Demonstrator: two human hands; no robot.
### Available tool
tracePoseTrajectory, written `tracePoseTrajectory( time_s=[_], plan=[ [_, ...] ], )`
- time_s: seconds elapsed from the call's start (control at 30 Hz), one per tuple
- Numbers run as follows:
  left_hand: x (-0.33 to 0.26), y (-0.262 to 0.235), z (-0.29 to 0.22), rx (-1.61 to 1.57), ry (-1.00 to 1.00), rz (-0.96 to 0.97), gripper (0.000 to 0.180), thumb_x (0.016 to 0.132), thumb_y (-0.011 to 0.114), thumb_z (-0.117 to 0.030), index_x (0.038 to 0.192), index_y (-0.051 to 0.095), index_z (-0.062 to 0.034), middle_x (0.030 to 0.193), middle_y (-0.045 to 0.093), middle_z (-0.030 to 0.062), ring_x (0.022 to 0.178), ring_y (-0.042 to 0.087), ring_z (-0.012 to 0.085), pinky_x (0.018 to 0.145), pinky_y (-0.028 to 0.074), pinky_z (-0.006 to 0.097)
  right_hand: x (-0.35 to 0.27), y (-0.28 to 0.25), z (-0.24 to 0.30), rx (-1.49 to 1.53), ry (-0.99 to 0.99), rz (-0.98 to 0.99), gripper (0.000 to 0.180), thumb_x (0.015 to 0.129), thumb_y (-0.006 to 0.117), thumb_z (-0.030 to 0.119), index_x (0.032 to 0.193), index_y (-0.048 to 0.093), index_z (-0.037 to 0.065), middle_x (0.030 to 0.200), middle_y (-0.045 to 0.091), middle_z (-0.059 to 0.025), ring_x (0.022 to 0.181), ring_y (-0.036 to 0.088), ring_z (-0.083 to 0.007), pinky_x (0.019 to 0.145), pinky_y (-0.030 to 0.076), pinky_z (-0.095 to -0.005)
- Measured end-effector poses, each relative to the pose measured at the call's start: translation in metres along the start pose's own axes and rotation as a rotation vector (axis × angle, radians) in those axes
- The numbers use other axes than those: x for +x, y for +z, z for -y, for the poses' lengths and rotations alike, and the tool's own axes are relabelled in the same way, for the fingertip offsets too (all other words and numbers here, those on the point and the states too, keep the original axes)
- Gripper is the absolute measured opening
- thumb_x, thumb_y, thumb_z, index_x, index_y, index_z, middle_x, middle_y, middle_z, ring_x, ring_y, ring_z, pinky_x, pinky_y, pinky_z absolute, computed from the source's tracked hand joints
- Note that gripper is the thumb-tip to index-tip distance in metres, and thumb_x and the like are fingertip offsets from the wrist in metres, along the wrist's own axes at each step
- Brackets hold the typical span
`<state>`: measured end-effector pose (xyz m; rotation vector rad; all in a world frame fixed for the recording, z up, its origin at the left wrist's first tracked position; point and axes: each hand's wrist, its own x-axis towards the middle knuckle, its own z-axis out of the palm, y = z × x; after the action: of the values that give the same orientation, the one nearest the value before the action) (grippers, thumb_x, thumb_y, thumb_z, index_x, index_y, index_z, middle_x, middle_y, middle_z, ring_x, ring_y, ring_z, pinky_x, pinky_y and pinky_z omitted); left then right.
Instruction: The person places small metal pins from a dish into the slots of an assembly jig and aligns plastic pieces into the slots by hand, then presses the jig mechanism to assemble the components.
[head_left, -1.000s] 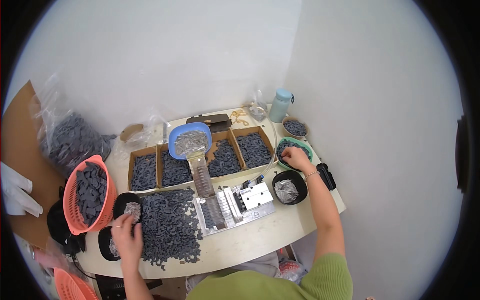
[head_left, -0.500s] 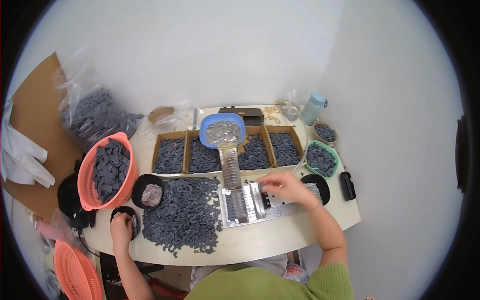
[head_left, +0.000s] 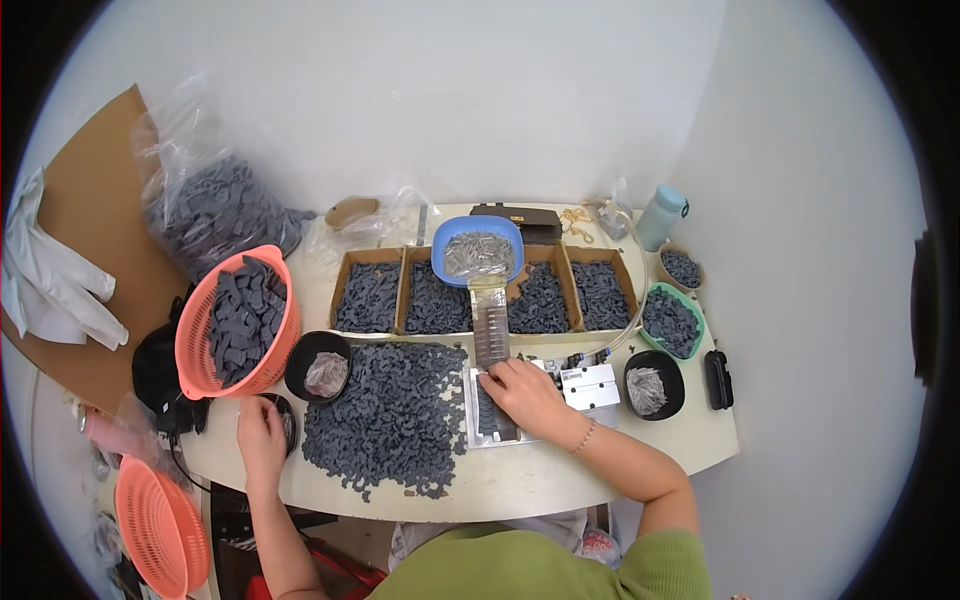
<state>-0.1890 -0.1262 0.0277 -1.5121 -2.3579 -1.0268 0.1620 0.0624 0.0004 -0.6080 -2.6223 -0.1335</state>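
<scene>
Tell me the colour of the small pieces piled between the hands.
Dark grey; the piled pieces show in the head view, the only one.

The metal fixture [head_left: 592, 387] looks smooth, the grey pieces [head_left: 385, 420] matt, the blue bowl [head_left: 440, 250] plastic.

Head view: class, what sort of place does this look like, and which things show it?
Probably a small assembly workstation: a metal jig at the right hand, a heap of grey parts on the table, and a sectioned box holding more.
</scene>
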Motion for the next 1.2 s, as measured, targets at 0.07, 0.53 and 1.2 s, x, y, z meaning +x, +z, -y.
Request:
tracePoseTrajectory(
  time_s=[0.07, 0.53, 1.2],
  plan=[
    [0.0, 0.006, -0.029, -0.032, 0.072, 0.02, 0.003, 0.085, 0.053, 0.001, 0.086, 0.051, 0.0013, 0.083, 0.054, 0.0184, 0.078, 0.055, 0.0366, 0.069, 0.044, 0.041, -0.002, -0.01, -0.001, -0.025, 0.005, 0.016, 0.026, 0.079, 0.058, 0.01, 0.103, 0.067, 0.008, 0.09, 0.054, -0.0065, 0.086, 0.055, -0.0218, 0.073, 0.046, -0.0334],
    [-0.043, 0.123, -0.195, -0.244, 0.738, 0.359, 0.004, 0.072, 0.06, -0.004, 0.076, 0.059, -0.0032, 0.087, 0.054, 0.0094, 0.086, 0.053, 0.0261, 0.073, 0.043, 0.036, -0.117, -0.111, -0.074, -0.122, 0.816, 0.241, 0.02, 0.07, 0.074, 0.012, 0.088, 0.067, 0.01, 0.083, 0.063, -0.009, 0.083, 0.064, -0.0293, 0.068, 0.051, -0.0406],
    [-0.055, 0.107, -0.183, -0.158, 0.731, 0.396, 0.047, 0.076, 0.072, -0.026, 0.114, 0.06, -0.0019, 0.127, 0.051, 0.0181, 0.116, 0.049, 0.0339, 0.098, 0.036, 0.047, -0.063, -0.079, -0.014, 0.496, 0.429, -0.062, 0.016, 0.082, 0.067, 0.007, 0.097, 0.07, 0.004, 0.086, 0.07, -0.0133, 0.074, 0.068, -0.0283, 0.069, 0.055, -0.0338]
  ],
)
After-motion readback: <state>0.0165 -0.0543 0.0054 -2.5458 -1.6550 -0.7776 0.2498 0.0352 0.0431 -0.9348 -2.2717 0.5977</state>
